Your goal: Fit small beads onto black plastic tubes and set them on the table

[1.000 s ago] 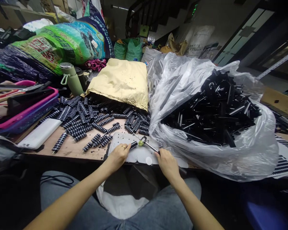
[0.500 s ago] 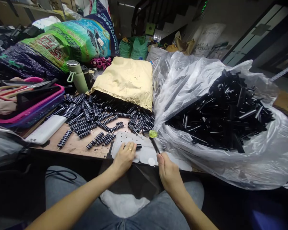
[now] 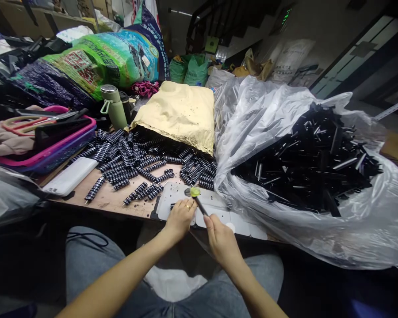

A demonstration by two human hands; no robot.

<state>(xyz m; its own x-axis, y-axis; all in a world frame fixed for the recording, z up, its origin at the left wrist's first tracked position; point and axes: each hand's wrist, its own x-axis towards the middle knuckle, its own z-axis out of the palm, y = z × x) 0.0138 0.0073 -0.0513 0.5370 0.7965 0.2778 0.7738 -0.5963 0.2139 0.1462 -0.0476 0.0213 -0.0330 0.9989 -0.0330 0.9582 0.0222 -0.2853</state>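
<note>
My right hand (image 3: 219,236) grips the dark handle of a small hammer (image 3: 195,194) with a yellow-green head, which is down over the white perforated plate (image 3: 212,212) at the table's front edge. My left hand (image 3: 181,216), with a ring on one finger, is closed on a small black piece held against the plate right under the hammer head. The piece is mostly hidden by my fingers. Several black-and-white striped cylindrical parts (image 3: 132,163) lie spread on the wooden table just beyond my left hand.
A clear plastic bag (image 3: 318,176) full of black rods fills the right. A yellow sack (image 3: 179,110) lies behind the striped parts. On the left are a green bottle (image 3: 114,106), a white power bank (image 3: 69,176), a pink basket (image 3: 49,145) and colourful sacks (image 3: 102,62).
The hammer was lifted up and to the right half a second ago and has now come down onto the piece under my left hand. My left hand stayed on the plate.
</note>
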